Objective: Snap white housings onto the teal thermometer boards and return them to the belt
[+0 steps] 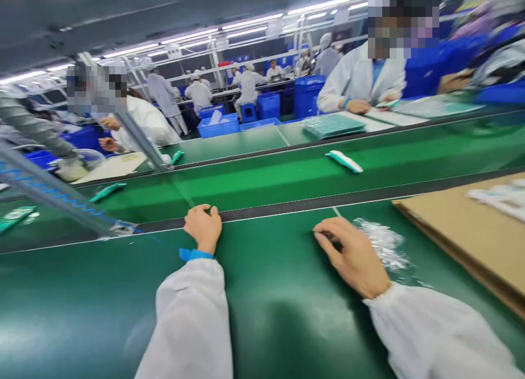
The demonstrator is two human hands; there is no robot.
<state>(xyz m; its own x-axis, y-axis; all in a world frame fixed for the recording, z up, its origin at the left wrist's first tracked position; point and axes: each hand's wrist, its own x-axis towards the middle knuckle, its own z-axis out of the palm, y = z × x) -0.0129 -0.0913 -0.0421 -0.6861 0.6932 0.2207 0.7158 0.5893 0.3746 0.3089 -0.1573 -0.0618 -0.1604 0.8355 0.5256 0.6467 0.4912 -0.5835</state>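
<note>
My left hand rests curled at the far edge of the dark green worktable, by the black strip beside the conveyor; nothing shows in it. My right hand lies on the table with its fingers bent over something small and dark that I cannot make out. A crumpled clear plastic bag lies just right of that hand. Both arms wear white sleeves; a blue band shows at my left wrist.
A green conveyor belt runs across, carrying white-and-teal items. A brown cardboard sheet lies at the right. A metal frame with a blue coiled hose slants at the left. Workers in white coats sit opposite; blue crates stand behind.
</note>
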